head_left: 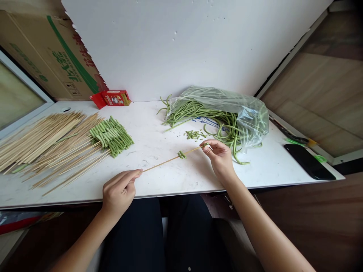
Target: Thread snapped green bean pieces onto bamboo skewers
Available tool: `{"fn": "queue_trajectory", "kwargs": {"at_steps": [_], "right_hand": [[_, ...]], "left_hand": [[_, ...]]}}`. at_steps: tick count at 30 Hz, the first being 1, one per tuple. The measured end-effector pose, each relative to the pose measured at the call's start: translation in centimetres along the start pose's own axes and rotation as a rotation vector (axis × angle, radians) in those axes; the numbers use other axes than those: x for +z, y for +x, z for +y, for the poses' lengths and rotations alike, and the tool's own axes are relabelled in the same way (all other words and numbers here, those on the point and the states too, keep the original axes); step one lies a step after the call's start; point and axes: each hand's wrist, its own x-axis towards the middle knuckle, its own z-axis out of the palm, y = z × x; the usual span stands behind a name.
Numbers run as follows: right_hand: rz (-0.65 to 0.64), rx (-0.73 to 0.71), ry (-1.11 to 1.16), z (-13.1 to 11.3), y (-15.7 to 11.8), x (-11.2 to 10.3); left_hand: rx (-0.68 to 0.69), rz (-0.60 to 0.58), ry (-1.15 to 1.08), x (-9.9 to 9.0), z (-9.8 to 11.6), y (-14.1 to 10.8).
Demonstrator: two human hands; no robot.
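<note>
Above the bench [159,181], left hand [119,190] pinches the skewer [164,161]; right hand [219,155], at 2 o'clock, pinches a bean piece [204,144] at its tip, which may prick fingers.

Arms: both were bare to the elbow, without sleeves.
Hands: left hand [119,192] and right hand [219,156] wore no gloves.
Legs: dark trousers, at 6 o'clock.

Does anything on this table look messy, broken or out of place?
Mostly tidy. Small green bean scraps lie scattered loose on the white table beside the plastic bag, and long beans spill from its open end. Nothing looks broken.
</note>
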Motion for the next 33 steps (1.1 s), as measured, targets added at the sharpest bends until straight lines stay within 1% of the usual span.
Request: {"fn": "queue_trajectory", "kwargs": {"at_steps": [3,7,12,15,18,21,26,29,33], "right_hand": [[-0.011,0.027,0.017,-0.5,0.2,-0.3],[-0.078,0.046,0.036,-0.9,0.6,-1.2],[-0.146,0.07,-0.037,-0.9,0.8,-1.7],[-0.17,0.072,-0.053,-0.7,0.7,-1.6],[-0.18,0.056,-0.054,-0.7,0.7,-1.4],[-0.186,0.04,-0.034,-1.0,0.6,-1.2],[-0.193,0.035,-0.061,-1.9,0.4,-0.8],[-0.194,0.004,-0.091,-2.3,0.4,-0.8],[-0.222,-0.075,-0.091,-2.8,0.4,-0.7]], "left_hand": [[0.016,0.044,0.005,0.1,0.2,0.1],[0.04,0.081,-0.006,0.1,0.4,0.6],[0.012,0.091,-0.004,-0.1,0.4,0.6],[-0.033,0.067,-0.003,-0.1,0.1,0.3],[-0.026,0.026,-0.011,-0.1,0.0,0.2],[-0.022,-0.01,0.003,-0.3,0.1,0.5],[-0.066,-0.076,0.042,-0.5,0.6,1.1],[-0.083,-0.102,0.03,-0.6,0.7,1.2],[-0.084,-0.144,0.026,-0.6,0.5,1.1]]}}
